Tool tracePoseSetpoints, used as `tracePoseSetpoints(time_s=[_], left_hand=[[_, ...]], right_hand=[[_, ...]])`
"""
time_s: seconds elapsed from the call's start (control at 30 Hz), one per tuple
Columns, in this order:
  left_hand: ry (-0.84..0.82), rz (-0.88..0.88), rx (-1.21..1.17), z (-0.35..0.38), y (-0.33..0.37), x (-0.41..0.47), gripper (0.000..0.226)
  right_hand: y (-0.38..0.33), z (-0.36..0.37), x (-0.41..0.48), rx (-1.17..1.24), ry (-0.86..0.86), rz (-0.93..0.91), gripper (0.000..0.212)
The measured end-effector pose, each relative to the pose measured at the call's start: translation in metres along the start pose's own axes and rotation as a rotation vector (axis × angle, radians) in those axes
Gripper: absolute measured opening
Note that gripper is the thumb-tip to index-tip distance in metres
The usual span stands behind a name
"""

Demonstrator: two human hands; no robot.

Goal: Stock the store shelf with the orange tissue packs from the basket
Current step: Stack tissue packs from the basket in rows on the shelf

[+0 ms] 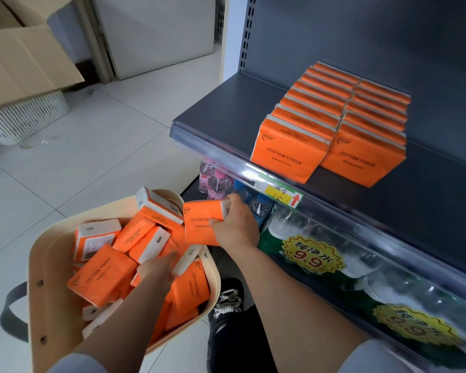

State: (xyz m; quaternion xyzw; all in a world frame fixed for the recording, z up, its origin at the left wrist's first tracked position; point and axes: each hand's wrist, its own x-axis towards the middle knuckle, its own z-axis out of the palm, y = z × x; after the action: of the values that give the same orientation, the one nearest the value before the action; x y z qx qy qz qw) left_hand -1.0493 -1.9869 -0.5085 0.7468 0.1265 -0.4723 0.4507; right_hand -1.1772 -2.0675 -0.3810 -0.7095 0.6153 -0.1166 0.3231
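A cream basket on the floor holds several loose orange tissue packs. My right hand grips one orange pack lifted above the basket's far rim. Down in the basket, my left hand curls its fingers round a white-ended pack. On the grey shelf stand two rows of orange packs, upright and packed front to back.
Below the shelf sit shrink-wrapped water bottles and pink-capped bottles. A yellow price tag hangs on the shelf's front rail. A cardboard box and white crate stand at the far left. My black shoe is beside the basket.
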Motion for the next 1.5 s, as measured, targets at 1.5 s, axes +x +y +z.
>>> tracePoseSetpoints(time_s=[1.5], left_hand=[[-1.018, 0.194, 0.172, -0.048, 0.045, -0.106, 0.082]], right_hand=[[-0.010, -0.080, -0.040, 0.387, 0.060, -0.346, 0.051]])
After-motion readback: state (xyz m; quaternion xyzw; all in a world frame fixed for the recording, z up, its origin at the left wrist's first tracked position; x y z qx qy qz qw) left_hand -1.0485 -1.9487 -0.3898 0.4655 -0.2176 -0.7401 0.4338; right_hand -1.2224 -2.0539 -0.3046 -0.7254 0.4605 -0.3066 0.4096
